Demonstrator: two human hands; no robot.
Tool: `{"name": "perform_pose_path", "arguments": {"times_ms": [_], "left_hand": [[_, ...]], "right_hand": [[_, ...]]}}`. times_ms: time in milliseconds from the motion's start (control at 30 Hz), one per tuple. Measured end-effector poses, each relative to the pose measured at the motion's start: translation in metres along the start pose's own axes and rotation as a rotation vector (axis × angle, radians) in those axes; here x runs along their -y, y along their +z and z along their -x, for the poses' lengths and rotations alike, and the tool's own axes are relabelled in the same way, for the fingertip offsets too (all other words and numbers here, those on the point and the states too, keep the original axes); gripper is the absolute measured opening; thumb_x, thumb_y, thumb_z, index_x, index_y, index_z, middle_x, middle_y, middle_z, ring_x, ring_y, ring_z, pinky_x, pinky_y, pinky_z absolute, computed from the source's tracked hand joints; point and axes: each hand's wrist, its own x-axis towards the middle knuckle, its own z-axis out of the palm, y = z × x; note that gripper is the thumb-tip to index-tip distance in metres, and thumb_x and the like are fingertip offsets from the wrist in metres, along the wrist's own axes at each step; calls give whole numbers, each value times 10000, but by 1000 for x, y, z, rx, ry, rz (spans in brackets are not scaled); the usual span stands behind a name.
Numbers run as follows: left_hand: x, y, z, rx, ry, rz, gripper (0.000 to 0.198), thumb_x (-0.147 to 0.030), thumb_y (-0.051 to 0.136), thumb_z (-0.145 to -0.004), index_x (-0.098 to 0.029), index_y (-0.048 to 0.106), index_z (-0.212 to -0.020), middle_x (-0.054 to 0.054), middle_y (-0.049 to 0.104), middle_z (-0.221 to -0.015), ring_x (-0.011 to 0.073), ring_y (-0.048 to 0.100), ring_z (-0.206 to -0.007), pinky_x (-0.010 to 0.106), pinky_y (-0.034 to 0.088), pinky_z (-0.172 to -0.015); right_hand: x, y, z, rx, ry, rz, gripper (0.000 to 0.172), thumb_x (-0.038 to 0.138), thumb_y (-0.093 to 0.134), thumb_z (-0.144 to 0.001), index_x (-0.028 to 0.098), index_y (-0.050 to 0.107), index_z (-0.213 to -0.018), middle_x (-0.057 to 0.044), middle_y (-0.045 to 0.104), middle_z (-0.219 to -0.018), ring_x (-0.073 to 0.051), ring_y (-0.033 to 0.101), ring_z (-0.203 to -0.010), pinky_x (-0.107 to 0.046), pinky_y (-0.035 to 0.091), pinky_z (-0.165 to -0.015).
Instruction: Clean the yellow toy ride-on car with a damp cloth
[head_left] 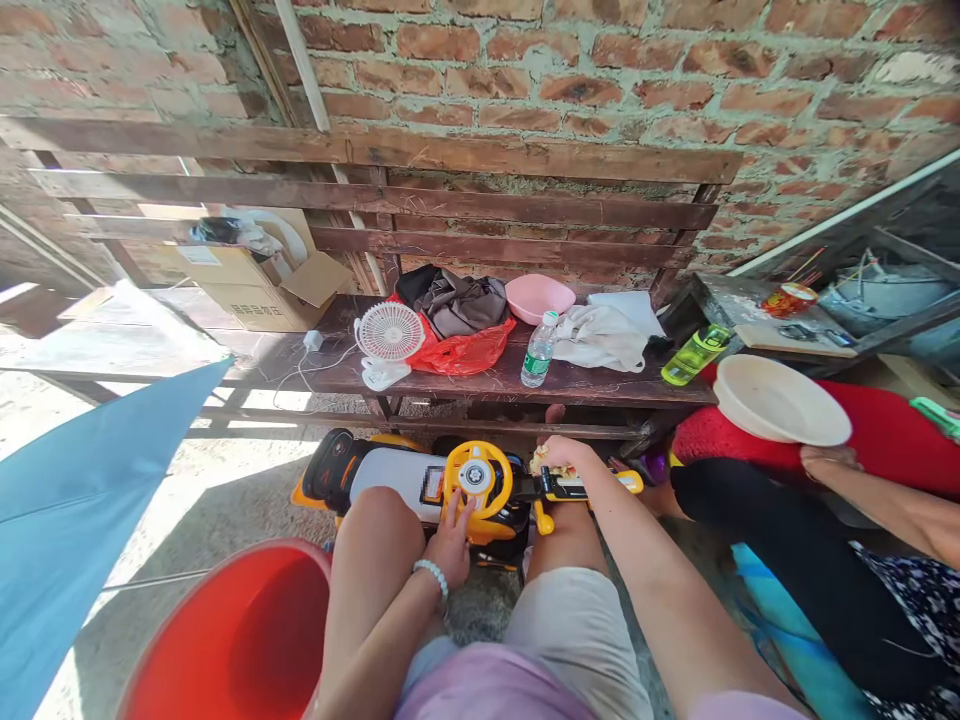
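Observation:
A toy ride-on car (pixel 390 475) with a white, black and yellow body stands in front of me, between my legs and the bench. My left hand (pixel 450 548), with a beaded bracelet at its wrist, lies with fingers stretched against the lower rim of the yellow steering wheel (pixel 508 480). Over the car's front, by a black and yellow bar (pixel 566 487), my right hand (pixel 561 452) is closed on a crumpled pale-yellow piece (pixel 538 460). The fingers of that hand are partly hidden, and what the piece is cannot be made out.
A wooden bench (pixel 465 390) holds a fan (pixel 390 332), a water bottle (pixel 538 350), a pink basin (pixel 540 297), a green bottle (pixel 696 355) and a cardboard box (pixel 247 290). A red bucket (pixel 247 620) stands left. At right, another person's hand (pixel 831 458) holds white bowls (pixel 780 400).

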Motion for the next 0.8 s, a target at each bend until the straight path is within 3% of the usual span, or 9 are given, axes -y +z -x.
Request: {"name": "perform_pose_path", "arguments": {"times_ms": [200, 267, 333, 433, 533, 600, 700, 800], "left_hand": [[1, 3, -4, -16, 12, 75, 966, -74, 625, -783, -139, 409, -1723, 124, 57, -1897, 367, 214, -1724, 486, 273, -1398], [0, 4, -5, -22, 16, 91, 967, -82, 627, -782, -126, 408, -1723, 135, 65, -1895, 391, 239, -1714, 506, 289, -1393], [-1, 5, -6, -33, 15, 93, 975, -89, 627, -779, -111, 400, -1726, 144, 47, -1894, 413, 250, -1707, 526, 291, -1390], [-1, 6, -7, -46, 13, 111, 996, -107, 646, -756, -126, 411, -1724, 124, 65, -1893, 418, 222, -1714, 530, 272, -1398], [-1, 6, -8, -45, 9, 119, 1013, -102, 651, -743, -184, 421, -1726, 81, 95, -1892, 402, 206, -1720, 513, 273, -1397], [-2, 5, -8, -40, 11, 118, 1001, -83, 643, -750, -190, 428, -1722, 90, 80, -1894, 393, 203, -1722, 503, 281, -1392], [-4, 4, -7, -33, 16, 114, 978, -53, 639, -766, -150, 425, -1716, 148, 51, -1894, 390, 217, -1720, 502, 288, -1385], [-5, 2, -6, -28, 22, 114, 969, -44, 651, -781, -148, 419, -1716, 177, 44, -1890, 390, 224, -1718, 509, 288, -1381]], "right_hand": [[-97, -2, 51, -132, 180, 73, 298, 351, 863, -763, 232, 856, -1036, -94, 848, -1095, -246, 797, -995, -283, 541, -780], [-114, 2, 61, -194, 215, 86, 288, 366, 815, -825, 252, 849, -1087, -93, 841, -1177, -241, 792, -1048, -282, 536, -793], [-114, 2, 67, -244, 231, 101, 325, 397, 779, -874, 245, 832, -1156, -114, 813, -1290, -255, 775, -1128, -289, 529, -816], [-85, -8, 73, -309, 188, 59, 405, 490, 741, -924, 246, 801, -1243, -112, 790, -1348, -269, 752, -1191, -285, 512, -832], [-33, -25, 79, -381, 29, 49, 410, 544, 691, -964, 262, 792, -1244, -94, 787, -1327, -248, 747, -1152, -268, 501, -836], [7, -27, 83, -401, -114, 161, 372, 542, 725, -944, 263, 808, -1175, -89, 769, -1351, -252, 733, -1159, -276, 510, -878], [57, -8, 83, -360, -305, 418, 187, 344, 785, -901, 247, 841, -1051, -120, 769, -1343, -327, 699, -1259, -367, 542, -997], [85, 18, 77, -242, -284, 537, 136, 155, 845, -788, 225, 845, -905, -156, 819, -1210, -372, 704, -1272, -446, 559, -1054]]}}
